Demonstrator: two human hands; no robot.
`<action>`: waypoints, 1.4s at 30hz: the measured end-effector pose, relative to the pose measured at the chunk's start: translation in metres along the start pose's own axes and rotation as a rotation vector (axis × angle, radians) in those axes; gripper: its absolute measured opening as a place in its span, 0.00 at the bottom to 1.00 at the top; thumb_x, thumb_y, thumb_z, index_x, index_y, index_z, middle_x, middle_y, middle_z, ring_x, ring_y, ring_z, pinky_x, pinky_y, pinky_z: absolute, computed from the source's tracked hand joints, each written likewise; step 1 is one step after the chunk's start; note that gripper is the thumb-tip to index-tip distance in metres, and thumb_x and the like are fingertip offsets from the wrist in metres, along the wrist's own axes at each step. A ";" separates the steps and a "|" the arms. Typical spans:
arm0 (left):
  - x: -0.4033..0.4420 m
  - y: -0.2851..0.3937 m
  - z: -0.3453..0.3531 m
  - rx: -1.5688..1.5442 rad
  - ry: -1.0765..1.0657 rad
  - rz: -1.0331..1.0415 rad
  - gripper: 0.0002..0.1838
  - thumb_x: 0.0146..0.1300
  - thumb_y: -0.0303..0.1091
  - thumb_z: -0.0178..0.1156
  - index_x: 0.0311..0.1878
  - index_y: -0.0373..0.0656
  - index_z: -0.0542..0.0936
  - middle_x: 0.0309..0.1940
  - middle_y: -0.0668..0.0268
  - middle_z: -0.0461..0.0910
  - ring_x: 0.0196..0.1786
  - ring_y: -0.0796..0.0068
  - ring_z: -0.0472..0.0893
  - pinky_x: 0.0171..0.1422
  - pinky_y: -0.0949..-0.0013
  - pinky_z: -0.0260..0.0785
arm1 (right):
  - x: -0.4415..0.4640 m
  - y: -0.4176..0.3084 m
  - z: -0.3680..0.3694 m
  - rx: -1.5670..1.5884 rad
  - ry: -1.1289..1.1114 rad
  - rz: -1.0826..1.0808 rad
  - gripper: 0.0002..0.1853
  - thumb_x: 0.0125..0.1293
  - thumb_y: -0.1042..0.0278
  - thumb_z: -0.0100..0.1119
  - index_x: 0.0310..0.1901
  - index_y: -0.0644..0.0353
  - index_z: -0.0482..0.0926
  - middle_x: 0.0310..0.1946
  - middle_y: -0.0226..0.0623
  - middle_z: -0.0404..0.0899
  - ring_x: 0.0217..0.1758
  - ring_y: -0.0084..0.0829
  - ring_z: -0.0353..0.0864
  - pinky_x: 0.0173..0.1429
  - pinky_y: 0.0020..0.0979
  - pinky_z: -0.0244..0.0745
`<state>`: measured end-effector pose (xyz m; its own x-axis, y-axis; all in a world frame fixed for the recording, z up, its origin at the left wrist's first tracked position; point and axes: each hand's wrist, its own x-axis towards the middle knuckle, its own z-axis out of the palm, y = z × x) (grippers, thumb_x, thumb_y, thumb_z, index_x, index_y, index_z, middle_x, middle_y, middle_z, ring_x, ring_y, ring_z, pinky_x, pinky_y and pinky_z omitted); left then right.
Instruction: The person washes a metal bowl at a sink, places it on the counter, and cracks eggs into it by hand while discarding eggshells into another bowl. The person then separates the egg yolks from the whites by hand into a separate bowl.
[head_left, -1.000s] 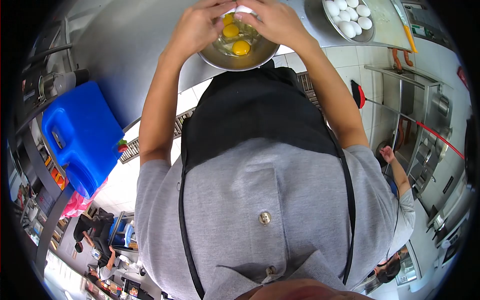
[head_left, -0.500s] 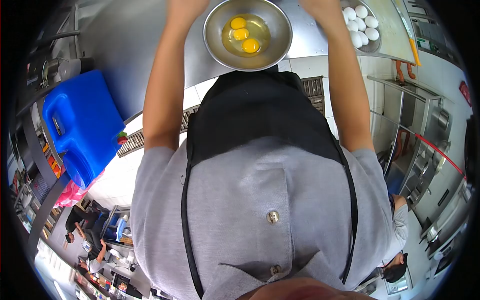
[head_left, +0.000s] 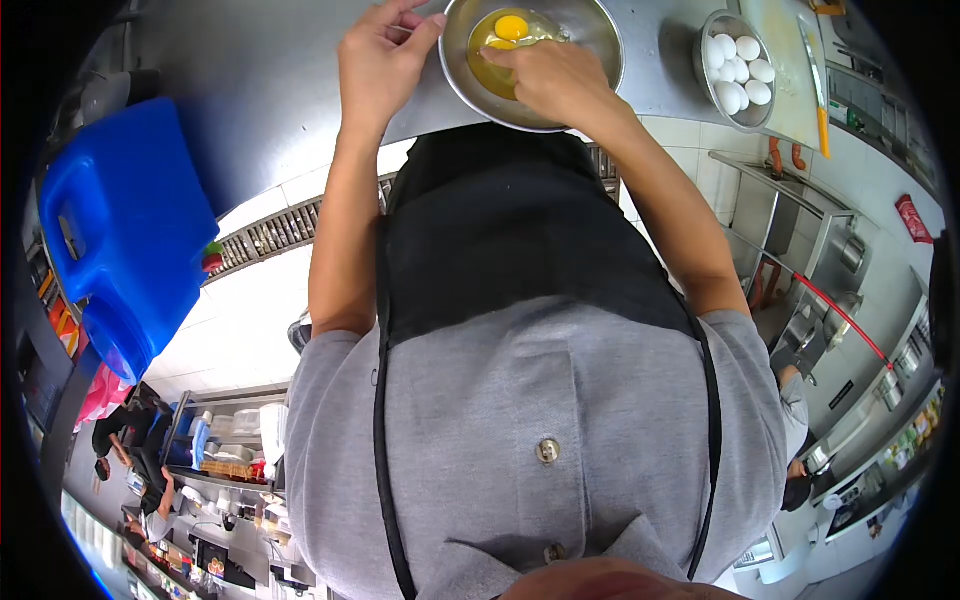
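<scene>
On the steel counter stands a metal bowl (head_left: 603, 48) of raw cracked egg. One whole yolk (head_left: 511, 27) shows, another is partly covered by a fingertip. My right hand (head_left: 565, 82) reaches into this bowl from the right, index finger stretched into the egg near the covered yolk, the other fingers partly hidden. At the bowl's left side is my left hand (head_left: 382, 62), its thumb apart from the fingers and the thumb tip at the rim; nothing shows in its grasp.
To the right, a second metal bowl (head_left: 752, 121) holds several white eggs (head_left: 738, 70). Beyond it lie a pale cutting board (head_left: 785, 55) and an orange-handled knife (head_left: 823, 132). A large blue jug (head_left: 125, 215) stands on the left. Other people are in the background.
My right hand has come left and down into the egg bowl. My left hand has come down beside its rim. The view has shifted, so the bowls appear farther right.
</scene>
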<state>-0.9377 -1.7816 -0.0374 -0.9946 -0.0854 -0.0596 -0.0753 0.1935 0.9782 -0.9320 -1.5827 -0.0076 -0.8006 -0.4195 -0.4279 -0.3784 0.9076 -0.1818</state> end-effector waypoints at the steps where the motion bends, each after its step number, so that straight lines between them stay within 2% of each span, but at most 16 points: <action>1: -0.001 -0.001 -0.001 -0.003 -0.004 -0.003 0.18 0.64 0.33 0.69 0.56 0.37 0.83 0.33 0.71 0.81 0.32 0.87 0.76 0.37 0.80 0.66 | 0.001 -0.001 0.002 0.000 0.008 0.007 0.27 0.65 0.71 0.48 0.65 0.35 0.77 0.42 0.42 0.86 0.44 0.44 0.86 0.47 0.46 0.78; 11: -0.004 -0.003 -0.006 0.001 -0.031 -0.033 0.19 0.64 0.33 0.69 0.57 0.38 0.83 0.34 0.71 0.81 0.32 0.87 0.75 0.36 0.81 0.65 | 0.006 -0.009 0.005 -0.010 -0.046 0.094 0.26 0.67 0.69 0.45 0.65 0.40 0.77 0.45 0.40 0.86 0.47 0.43 0.85 0.48 0.45 0.79; 18: -0.004 -0.008 -0.007 -0.041 -0.031 -0.060 0.19 0.64 0.33 0.69 0.57 0.39 0.83 0.34 0.70 0.81 0.33 0.85 0.76 0.38 0.79 0.67 | 0.000 -0.010 0.004 0.035 -0.063 0.089 0.27 0.66 0.71 0.45 0.65 0.38 0.77 0.45 0.39 0.86 0.46 0.44 0.85 0.48 0.45 0.78; 27: -0.007 -0.009 -0.008 -0.047 -0.038 -0.066 0.18 0.65 0.35 0.69 0.57 0.39 0.84 0.34 0.70 0.81 0.33 0.84 0.76 0.39 0.78 0.68 | -0.008 -0.013 0.005 0.104 -0.066 0.075 0.29 0.63 0.71 0.46 0.65 0.37 0.77 0.40 0.42 0.86 0.43 0.45 0.85 0.47 0.46 0.78; 29: -0.008 -0.009 -0.007 -0.041 -0.038 -0.074 0.18 0.65 0.35 0.69 0.57 0.39 0.84 0.34 0.70 0.81 0.33 0.84 0.76 0.40 0.78 0.69 | -0.007 -0.013 0.005 0.081 -0.085 0.080 0.26 0.66 0.72 0.46 0.66 0.44 0.76 0.42 0.43 0.86 0.45 0.45 0.86 0.47 0.46 0.80; 32: -0.008 -0.009 -0.007 -0.041 -0.037 -0.084 0.18 0.65 0.36 0.68 0.56 0.39 0.84 0.34 0.70 0.81 0.33 0.84 0.76 0.40 0.78 0.69 | -0.008 -0.014 0.002 0.079 -0.107 0.089 0.27 0.66 0.73 0.47 0.66 0.45 0.75 0.42 0.44 0.86 0.45 0.45 0.86 0.47 0.46 0.80; 33: -0.009 -0.009 -0.007 -0.033 -0.033 -0.089 0.18 0.65 0.35 0.68 0.56 0.39 0.84 0.34 0.70 0.81 0.33 0.84 0.76 0.40 0.78 0.69 | -0.008 -0.013 0.004 0.079 -0.108 0.089 0.27 0.66 0.73 0.47 0.66 0.45 0.75 0.42 0.44 0.86 0.45 0.45 0.86 0.47 0.46 0.80; 35: -0.009 -0.009 -0.007 -0.024 -0.029 -0.095 0.18 0.65 0.35 0.68 0.56 0.39 0.84 0.34 0.70 0.82 0.34 0.84 0.77 0.41 0.78 0.69 | -0.007 -0.012 0.009 0.101 -0.076 0.118 0.30 0.65 0.70 0.46 0.68 0.37 0.73 0.41 0.43 0.86 0.45 0.46 0.85 0.48 0.48 0.78; 42: -0.013 -0.008 -0.009 -0.068 -0.056 -0.127 0.18 0.66 0.34 0.67 0.56 0.37 0.83 0.34 0.68 0.82 0.33 0.82 0.78 0.40 0.77 0.71 | -0.005 -0.011 0.012 0.104 -0.085 0.116 0.29 0.65 0.69 0.46 0.68 0.38 0.73 0.43 0.42 0.86 0.47 0.45 0.85 0.50 0.48 0.78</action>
<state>-0.9240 -1.7909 -0.0427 -0.9799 -0.0498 -0.1933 -0.1979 0.1177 0.9731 -0.9185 -1.5900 -0.0136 -0.7920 -0.3134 -0.5240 -0.2324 0.9484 -0.2159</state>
